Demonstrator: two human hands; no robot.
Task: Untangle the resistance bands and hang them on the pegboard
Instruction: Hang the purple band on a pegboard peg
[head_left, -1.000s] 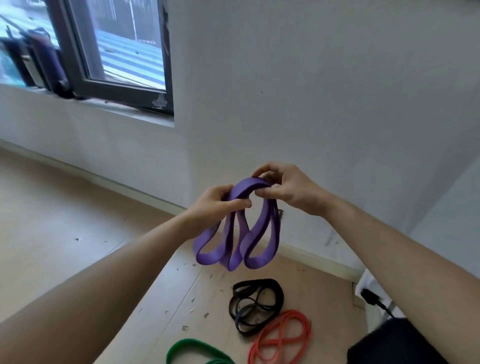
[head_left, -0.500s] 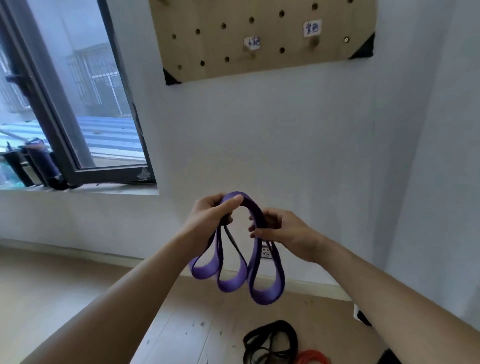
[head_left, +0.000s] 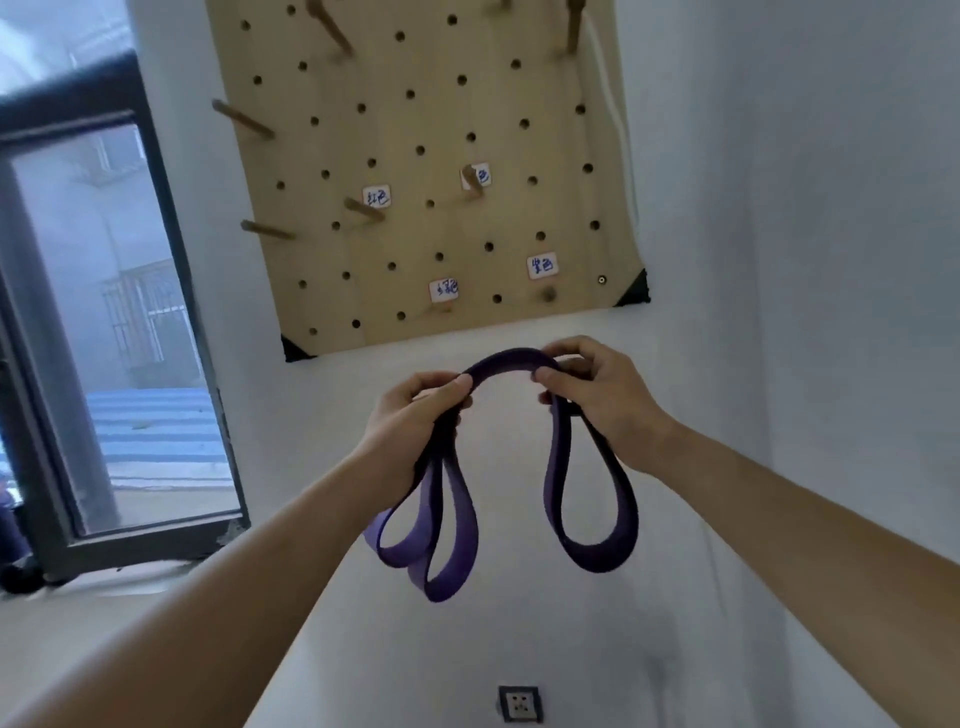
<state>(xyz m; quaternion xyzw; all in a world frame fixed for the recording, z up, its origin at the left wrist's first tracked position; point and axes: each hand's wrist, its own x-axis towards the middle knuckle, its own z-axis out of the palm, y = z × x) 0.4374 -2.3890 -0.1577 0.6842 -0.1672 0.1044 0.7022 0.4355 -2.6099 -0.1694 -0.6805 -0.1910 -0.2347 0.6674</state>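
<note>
Hands now wider apart, left hand (head_left: 415, 415) and right hand (head_left: 597, 395) gripping purple band (head_left: 511, 361).

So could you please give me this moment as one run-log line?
left hand: grips purple resistance band | right hand: grips same band | loops: hanging below | pegboard: above, no band hung

I hold the purple band (head_left: 506, 364) up in front of the wall, my left hand (head_left: 410, 421) and right hand (head_left: 597, 400) each pinching its top arch. Loops hang below both hands. The pegboard (head_left: 426, 156) with its wooden pegs is above; a window (head_left: 104, 338) is at left.
</note>
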